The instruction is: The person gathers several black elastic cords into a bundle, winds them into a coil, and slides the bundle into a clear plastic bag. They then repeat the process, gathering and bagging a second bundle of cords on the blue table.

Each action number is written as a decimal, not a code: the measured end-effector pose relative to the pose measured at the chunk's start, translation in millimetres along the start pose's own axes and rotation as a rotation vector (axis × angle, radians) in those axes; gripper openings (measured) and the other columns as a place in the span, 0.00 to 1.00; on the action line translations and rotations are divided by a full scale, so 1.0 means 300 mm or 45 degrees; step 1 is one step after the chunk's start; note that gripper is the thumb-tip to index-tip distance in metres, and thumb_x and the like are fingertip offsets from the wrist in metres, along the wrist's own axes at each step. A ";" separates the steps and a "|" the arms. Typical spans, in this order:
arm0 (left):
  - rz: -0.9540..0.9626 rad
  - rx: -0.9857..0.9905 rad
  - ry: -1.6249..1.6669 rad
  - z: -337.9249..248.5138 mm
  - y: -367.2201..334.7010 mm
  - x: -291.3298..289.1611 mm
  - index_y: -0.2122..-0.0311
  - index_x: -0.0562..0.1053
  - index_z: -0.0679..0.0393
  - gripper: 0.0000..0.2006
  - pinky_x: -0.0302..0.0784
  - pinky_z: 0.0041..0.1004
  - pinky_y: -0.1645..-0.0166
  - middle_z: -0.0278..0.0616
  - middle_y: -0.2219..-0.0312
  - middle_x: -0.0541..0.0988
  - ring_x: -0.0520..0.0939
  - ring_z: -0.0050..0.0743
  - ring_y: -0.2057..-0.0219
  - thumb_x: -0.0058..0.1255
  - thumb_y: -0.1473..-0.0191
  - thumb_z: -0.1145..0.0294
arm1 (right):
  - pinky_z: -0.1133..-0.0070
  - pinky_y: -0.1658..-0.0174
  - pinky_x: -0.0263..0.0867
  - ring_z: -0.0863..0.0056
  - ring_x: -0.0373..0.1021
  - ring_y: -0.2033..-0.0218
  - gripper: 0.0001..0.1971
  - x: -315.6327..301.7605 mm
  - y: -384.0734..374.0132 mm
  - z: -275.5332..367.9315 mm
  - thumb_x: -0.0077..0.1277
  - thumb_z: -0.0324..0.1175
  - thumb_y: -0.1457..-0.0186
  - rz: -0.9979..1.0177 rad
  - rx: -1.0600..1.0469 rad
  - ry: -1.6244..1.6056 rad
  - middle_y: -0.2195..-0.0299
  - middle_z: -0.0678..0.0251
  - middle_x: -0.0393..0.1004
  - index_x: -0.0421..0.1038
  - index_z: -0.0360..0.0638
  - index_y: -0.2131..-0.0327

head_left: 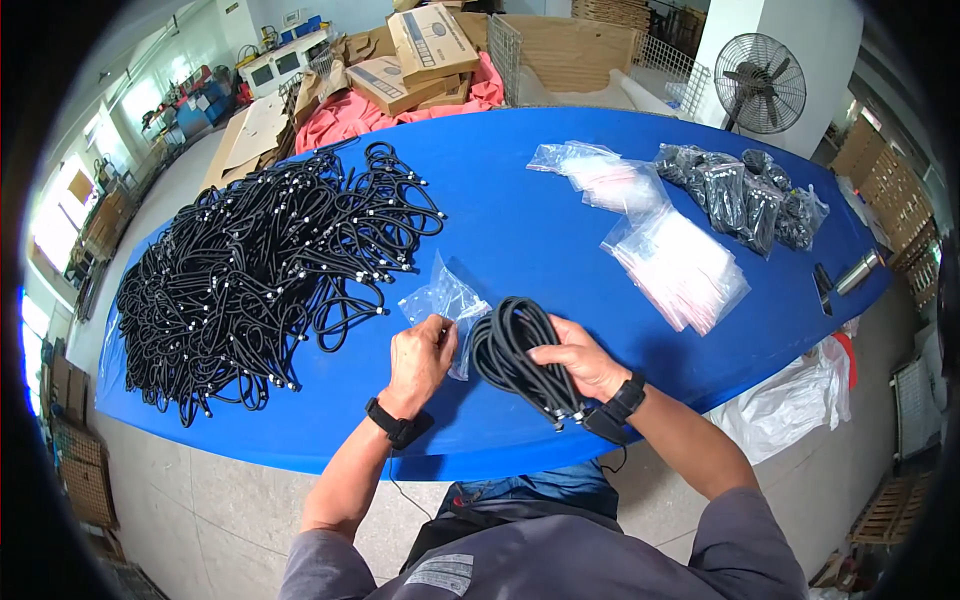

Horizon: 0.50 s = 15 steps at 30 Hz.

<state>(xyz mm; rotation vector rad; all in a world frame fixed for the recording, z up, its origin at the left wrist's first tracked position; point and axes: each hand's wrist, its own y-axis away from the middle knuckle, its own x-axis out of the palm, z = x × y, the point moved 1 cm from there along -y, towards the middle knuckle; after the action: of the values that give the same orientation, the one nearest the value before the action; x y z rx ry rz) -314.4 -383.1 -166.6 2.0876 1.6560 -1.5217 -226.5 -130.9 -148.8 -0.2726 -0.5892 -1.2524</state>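
Note:
My right hand point(582, 362) is closed round a bundle of black elastic cords point(515, 345), looped together, their pale metal-tipped ends hanging toward me. Just left of it, my left hand point(422, 360) pinches a clear plastic bag point(447, 297), which spreads out crumpled beyond the fingers. Bag and bundle are close together above the blue table point(500, 190); whether they touch I cannot tell. A big heap of the same black cords point(240, 270), with whitish ends, covers the table's left side.
Stacks of flat clear bags point(680, 265) lie right of centre. Behind them are filled bags of black cords point(740, 195). A metal cylinder point(860, 272) and a small black tool point(823, 290) lie near the right edge. Cardboard boxes point(430, 45) and a fan point(760, 83) stand beyond the table.

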 end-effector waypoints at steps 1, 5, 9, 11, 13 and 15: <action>0.001 0.002 0.004 -0.011 -0.004 0.003 0.64 0.75 0.60 0.07 0.74 0.32 0.76 0.43 0.76 0.81 0.81 0.37 0.81 0.58 0.41 0.68 | 0.77 0.49 0.75 0.78 0.76 0.54 0.24 0.013 -0.010 -0.016 0.52 0.19 0.42 0.004 -0.027 0.011 0.52 0.65 0.76 0.64 0.35 0.41; 0.154 -0.575 0.752 -0.035 -0.023 0.008 0.65 0.77 0.62 0.08 0.70 0.24 0.77 0.35 0.79 0.79 0.77 0.20 0.81 0.55 0.36 0.68 | 0.77 0.49 0.75 0.77 0.76 0.53 0.25 0.027 -0.028 -0.043 0.52 0.19 0.42 0.006 -0.022 0.011 0.51 0.64 0.75 0.63 0.35 0.41; 0.288 -0.617 1.230 -0.024 -0.037 -0.002 0.64 0.76 0.61 0.10 0.69 0.19 0.73 0.28 0.77 0.76 0.74 0.12 0.78 0.52 0.33 0.65 | 0.78 0.47 0.72 0.79 0.74 0.52 0.26 0.031 -0.032 -0.017 0.52 0.20 0.44 0.077 0.032 0.097 0.51 0.66 0.75 0.63 0.35 0.40; 0.426 -0.583 1.180 0.001 -0.038 -0.012 0.63 0.76 0.60 0.10 0.70 0.19 0.71 0.27 0.76 0.76 0.74 0.12 0.77 0.52 0.33 0.64 | 0.78 0.46 0.70 0.80 0.73 0.51 0.27 0.033 -0.036 -0.004 0.52 0.20 0.44 0.114 0.052 0.142 0.51 0.67 0.74 0.63 0.35 0.40; 0.490 -0.564 1.154 0.025 -0.040 -0.030 0.63 0.76 0.60 0.10 0.70 0.19 0.70 0.27 0.76 0.76 0.73 0.12 0.76 0.53 0.33 0.64 | 0.78 0.44 0.69 0.80 0.72 0.51 0.29 0.034 -0.042 0.009 0.51 0.21 0.46 0.234 0.114 0.248 0.50 0.67 0.74 0.62 0.35 0.39; 0.626 -0.560 1.160 0.019 -0.054 -0.055 0.63 0.76 0.60 0.10 0.71 0.19 0.70 0.26 0.75 0.76 0.74 0.11 0.75 0.52 0.33 0.64 | 0.77 0.44 0.68 0.79 0.72 0.51 0.29 0.027 -0.046 0.014 0.51 0.21 0.46 0.289 0.149 0.299 0.50 0.67 0.74 0.62 0.35 0.39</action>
<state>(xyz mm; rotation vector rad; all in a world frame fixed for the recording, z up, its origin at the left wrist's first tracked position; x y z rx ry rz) -329.3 -391.4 -149.8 2.7539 1.2661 -0.0138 -239.2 -139.7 -142.4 -0.0891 -0.4149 -1.0088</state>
